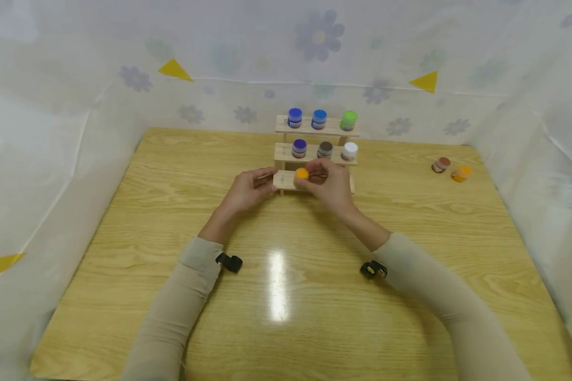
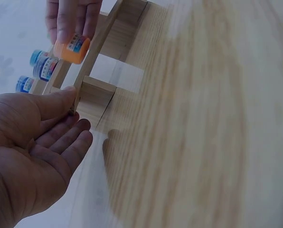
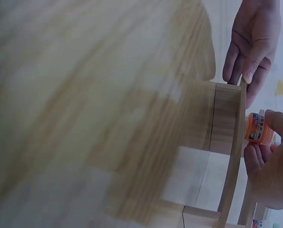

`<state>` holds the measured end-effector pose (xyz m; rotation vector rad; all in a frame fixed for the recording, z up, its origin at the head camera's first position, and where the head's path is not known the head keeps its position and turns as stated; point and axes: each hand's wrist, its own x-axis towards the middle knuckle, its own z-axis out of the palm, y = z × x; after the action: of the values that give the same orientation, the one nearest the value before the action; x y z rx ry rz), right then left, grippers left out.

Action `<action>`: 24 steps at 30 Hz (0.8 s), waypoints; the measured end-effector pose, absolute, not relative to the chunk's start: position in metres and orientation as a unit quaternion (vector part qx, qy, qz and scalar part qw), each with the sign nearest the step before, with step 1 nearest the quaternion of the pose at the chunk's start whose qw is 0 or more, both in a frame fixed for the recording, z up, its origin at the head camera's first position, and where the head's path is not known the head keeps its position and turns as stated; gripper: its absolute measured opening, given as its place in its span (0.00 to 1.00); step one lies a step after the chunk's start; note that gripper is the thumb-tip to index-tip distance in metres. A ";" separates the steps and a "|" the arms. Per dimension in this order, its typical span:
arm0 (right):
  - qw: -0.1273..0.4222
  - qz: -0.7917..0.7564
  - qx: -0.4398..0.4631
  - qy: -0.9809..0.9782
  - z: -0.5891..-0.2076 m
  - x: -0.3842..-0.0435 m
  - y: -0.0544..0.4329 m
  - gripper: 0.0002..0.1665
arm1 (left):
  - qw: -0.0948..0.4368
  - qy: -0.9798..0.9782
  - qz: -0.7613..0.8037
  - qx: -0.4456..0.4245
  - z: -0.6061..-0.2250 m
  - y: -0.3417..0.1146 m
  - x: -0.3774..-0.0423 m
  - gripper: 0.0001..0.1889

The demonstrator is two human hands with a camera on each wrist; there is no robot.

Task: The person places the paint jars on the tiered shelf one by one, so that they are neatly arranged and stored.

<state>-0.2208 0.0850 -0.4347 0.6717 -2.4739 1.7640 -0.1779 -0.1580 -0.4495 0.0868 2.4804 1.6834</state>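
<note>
My right hand pinches a small orange-lidded paint jar between thumb and fingers, at the left part of the lowest shelf. The jar's orange body and printed label show in the right wrist view, and its base is at the shelf board. With the thumb over the board's end and the fingers beyond it, my left hand grips the left end of the three-tier wooden rack. Behind, the middle shelf carries a purple jar, a dark brown jar and a white jar.
On the top shelf stand a dark blue jar, a blue jar and a green jar. A reddish-brown jar and a yellow-orange jar stand at the table's right. Flowered white sheeting surrounds the wooden table.
</note>
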 end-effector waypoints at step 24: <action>-0.003 0.593 0.181 -0.785 -0.438 -0.214 0.116 0.25 | 0.066 0.829 0.555 0.031 -0.451 -0.159 -0.177 0.26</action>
<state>-0.2139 0.1162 -0.4377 0.5708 -2.4695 1.8662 -0.1769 -0.1587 -0.4506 0.0931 2.4990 1.6728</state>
